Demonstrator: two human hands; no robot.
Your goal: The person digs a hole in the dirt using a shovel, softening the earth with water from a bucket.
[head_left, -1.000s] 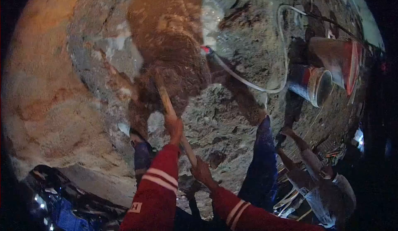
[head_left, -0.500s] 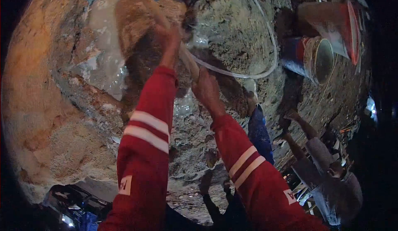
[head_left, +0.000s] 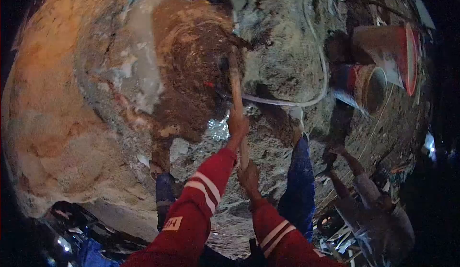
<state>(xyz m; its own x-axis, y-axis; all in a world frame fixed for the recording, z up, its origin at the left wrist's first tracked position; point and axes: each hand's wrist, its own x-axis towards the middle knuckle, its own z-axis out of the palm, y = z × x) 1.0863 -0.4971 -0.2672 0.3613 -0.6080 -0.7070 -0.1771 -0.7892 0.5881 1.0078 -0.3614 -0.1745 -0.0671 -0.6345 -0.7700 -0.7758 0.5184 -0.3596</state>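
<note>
Muddy pit floor, with both hands closed on a wooden handle that points away from the body.

An orange earth wall curves down the left side and gives way to a wet brown mud patch in the middle. The handle's long axis runs almost straight up the view. Its far end is sunk at the mud patch's right edge, and the tool head cannot be made out. The left hand is wrapped tight round the shaft farther out, nearer the mud. The right hand grips just behind it, close to the body. A white hose loops past just right of the shaft, and a blue trouser leg stands beside the right arm. Farther right sit a blue drum and a red-rimmed drum. Another person bends low at the lower right.
</note>
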